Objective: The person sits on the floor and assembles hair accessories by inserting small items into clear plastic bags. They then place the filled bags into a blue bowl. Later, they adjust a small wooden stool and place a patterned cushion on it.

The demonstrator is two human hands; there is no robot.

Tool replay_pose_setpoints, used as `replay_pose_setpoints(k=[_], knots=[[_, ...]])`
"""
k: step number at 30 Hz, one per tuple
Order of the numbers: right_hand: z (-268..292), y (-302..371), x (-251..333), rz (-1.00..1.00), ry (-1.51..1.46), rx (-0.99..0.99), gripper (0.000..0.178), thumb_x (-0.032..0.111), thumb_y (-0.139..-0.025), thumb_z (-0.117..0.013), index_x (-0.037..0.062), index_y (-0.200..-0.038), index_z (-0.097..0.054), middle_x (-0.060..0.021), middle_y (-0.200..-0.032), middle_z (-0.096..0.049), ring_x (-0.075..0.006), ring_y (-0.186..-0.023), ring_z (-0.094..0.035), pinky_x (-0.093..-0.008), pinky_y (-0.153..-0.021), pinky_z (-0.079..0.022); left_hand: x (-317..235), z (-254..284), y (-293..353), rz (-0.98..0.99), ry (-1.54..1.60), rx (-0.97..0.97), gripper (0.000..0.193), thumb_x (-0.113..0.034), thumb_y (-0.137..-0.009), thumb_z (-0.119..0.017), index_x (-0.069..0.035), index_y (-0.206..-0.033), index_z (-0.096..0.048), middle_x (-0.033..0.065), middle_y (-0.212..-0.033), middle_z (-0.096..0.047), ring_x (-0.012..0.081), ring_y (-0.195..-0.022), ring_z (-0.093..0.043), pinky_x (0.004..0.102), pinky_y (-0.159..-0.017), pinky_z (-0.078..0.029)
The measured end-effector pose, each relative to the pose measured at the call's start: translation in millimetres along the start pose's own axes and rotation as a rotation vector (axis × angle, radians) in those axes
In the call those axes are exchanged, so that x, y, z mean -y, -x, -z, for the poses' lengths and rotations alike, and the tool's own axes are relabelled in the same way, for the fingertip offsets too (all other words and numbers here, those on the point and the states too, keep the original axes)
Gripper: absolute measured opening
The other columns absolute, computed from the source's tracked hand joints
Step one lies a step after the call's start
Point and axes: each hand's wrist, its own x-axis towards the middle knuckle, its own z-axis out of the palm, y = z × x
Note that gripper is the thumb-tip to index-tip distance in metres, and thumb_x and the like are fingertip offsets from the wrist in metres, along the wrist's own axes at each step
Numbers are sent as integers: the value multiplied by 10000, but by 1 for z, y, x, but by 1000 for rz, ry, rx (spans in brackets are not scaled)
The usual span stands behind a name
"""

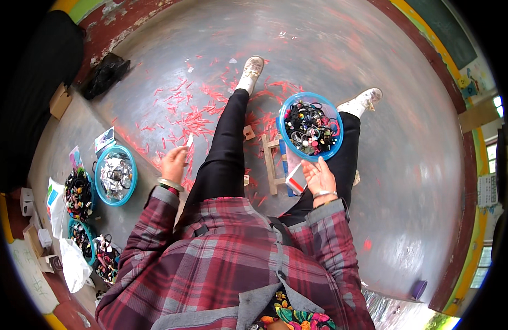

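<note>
My left hand (175,166) is over the floor left of my leg, its fingers curled into a pinch. A small white strip (189,141) shows at the fingertips and seems to be held there. My right hand (320,177) is palm up with its fingers loosely apart and nothing visible in them. Its fingertips are at the near rim of a blue plastic basket (282,126), which is full of hair ties (309,124), many black and some with coloured beads. A white and red box (295,180) lies just left of that hand.
Red strips (201,113) litter the floor around my legs. A wooden frame (272,165) stands between my knees. On the left are a blue basket (134,181) of shiny packets, bundles of hair ties (78,192) and a white bag (74,267). A black bag (106,74) lies farther off.
</note>
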Motion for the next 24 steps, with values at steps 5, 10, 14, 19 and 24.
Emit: replay_pose_setpoints(k=[5, 10, 14, 19, 24], knots=[[5, -24, 11, -91, 15, -97, 415, 310, -869, -536, -39, -1085, -471, -251, -959, -583, -254, -689, -591, -324, -613, -493, -20, -78, 36, -2, -70, 377, 193, -124, -860, -534, -11, -983, -629, 52, -899, -640, 101, -734, -582, 239, -609, -480], [-1, -31, 8, -69, 74, -161, 399, 312, -861, -543, -31, -1061, -508, -250, -923, -600, -252, -669, -588, -318, -593, -488, -13, -154, 59, 10, -256, 765, 239, -149, -840, -576, 22, -1006, -605, 77, -864, -635, 113, -723, -583, 243, -628, -486], [3, -43, 4, -72, 13, -205, 324, 265, -848, -560, -4, -1027, -534, -197, -862, -628, -253, -618, -584, -331, -562, -495, 0, -207, 70, 123, -319, 855, 414, -228, -814, -628, 32, -1116, -517, 122, -942, -614, 153, -745, -595, 276, -619, -515], [-8, -38, 2, -17, 8, -281, 227, 210, -819, -554, 27, -947, -517, -149, -731, -591, -234, -540, -571, -290, -437, -463, -5, -240, 84, 294, -306, 834, 537, -272, -785, -666, 56, -1150, -447, 170, -996, -586, 203, -819, -611, 305, -609, -542], [-12, -37, 5, 37, -5, -304, 156, 116, -771, -525, -6, -866, -503, -146, -720, -582, -226, -520, -563, -310, -449, -495, 13, -259, 78, 191, -437, 794, 549, -293, -769, -677, 67, -1112, -444, 181, -988, -581, 226, -804, -621, 326, -559, -557]])
